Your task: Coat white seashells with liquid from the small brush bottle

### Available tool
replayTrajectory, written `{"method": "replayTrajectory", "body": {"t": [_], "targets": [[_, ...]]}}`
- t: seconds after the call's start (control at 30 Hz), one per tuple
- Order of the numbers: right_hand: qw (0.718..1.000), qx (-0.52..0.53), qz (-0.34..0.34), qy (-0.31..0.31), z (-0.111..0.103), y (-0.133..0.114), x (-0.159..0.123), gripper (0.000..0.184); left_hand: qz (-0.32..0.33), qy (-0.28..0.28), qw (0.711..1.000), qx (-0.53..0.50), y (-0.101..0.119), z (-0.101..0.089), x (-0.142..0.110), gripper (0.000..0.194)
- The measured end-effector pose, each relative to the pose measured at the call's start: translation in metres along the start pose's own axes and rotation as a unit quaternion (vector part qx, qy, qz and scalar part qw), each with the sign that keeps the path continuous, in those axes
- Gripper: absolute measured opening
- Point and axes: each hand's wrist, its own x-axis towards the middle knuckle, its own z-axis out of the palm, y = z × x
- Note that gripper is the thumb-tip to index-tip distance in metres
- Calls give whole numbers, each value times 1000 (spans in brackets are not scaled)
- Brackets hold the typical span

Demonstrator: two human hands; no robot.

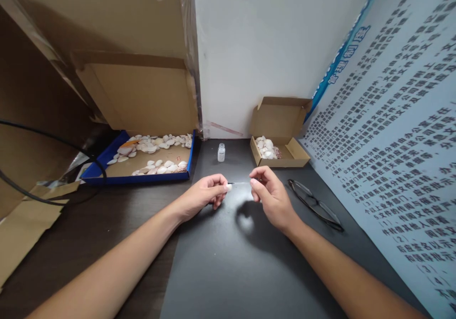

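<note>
My left hand [210, 190] is closed in a pinch, with thumb and forefinger together. From its fingertips a thin, pale strand [241, 183] with a short dark end runs right, towards my right hand [269, 193]. A small white spot shows at the left fingertips; whether it is a shell piece or the thumbnail is unclear. The right thumb and forefinger curl closely around the strand's other end, in a loose pinch. Both hands are held above the dark mat [213, 271]. Beyond them a small clear glass bottle [221, 153] with printing stands upright.
At the left back, a blue-edged cardboard box [142, 177] holds several shells [164, 142]. A smaller open box [301, 156] at the right back contains white shells [266, 148]. Black-framed glasses [315, 205] lie right of my hand. A black cable [50, 131] loops in at left.
</note>
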Motion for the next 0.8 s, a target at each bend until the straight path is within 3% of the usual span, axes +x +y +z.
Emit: {"method": "replayTrajectory", "body": {"t": [0.13,0.6,0.8], "targets": [[999,-50,-3,18,0,0,1,18,-4,2,1000,-8,0,0,0,27],[1000,6,2,-4,0,-1,0,18,-5,5,1000,-15,-1,0,0,24],[999,-45,-4,5,1,-2,0,17,-3,0,1000,-17,-1,0,0,20]]}}
